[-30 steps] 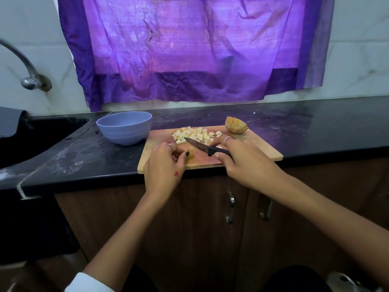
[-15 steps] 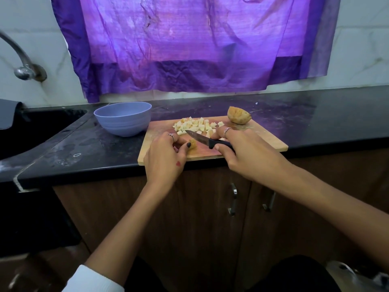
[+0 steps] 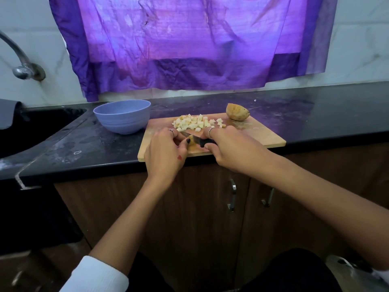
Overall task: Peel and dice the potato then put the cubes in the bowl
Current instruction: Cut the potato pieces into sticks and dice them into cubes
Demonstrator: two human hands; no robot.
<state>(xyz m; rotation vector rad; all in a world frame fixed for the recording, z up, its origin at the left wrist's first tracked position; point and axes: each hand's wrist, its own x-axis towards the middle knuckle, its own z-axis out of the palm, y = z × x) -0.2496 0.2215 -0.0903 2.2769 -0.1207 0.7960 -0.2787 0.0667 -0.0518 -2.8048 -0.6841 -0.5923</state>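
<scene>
On the wooden cutting board [image 3: 267,135], my left hand [image 3: 166,152] pinches a small potato piece [image 3: 191,142] between thumb and fingers. My right hand [image 3: 229,148] grips the black-handled knife [image 3: 203,141], whose blade lies across that piece. A pile of pale potato cubes [image 3: 197,122] lies on the board's far side. An unpeeled potato chunk [image 3: 237,111] sits at the board's far right corner. The empty blue bowl [image 3: 123,116] stands on the counter just left of the board.
The black counter [image 3: 315,114] runs left to a dark sink [image 3: 31,131] with a metal tap [image 3: 23,68] above it. A purple cloth [image 3: 189,43] hangs on the wall behind. Wooden cabinet doors with metal handles [image 3: 232,194] lie below the counter edge.
The knife blade has moved left and down onto the potato piece held by my left hand. The camera view shifted slightly; both hands stay over the board's near side.
</scene>
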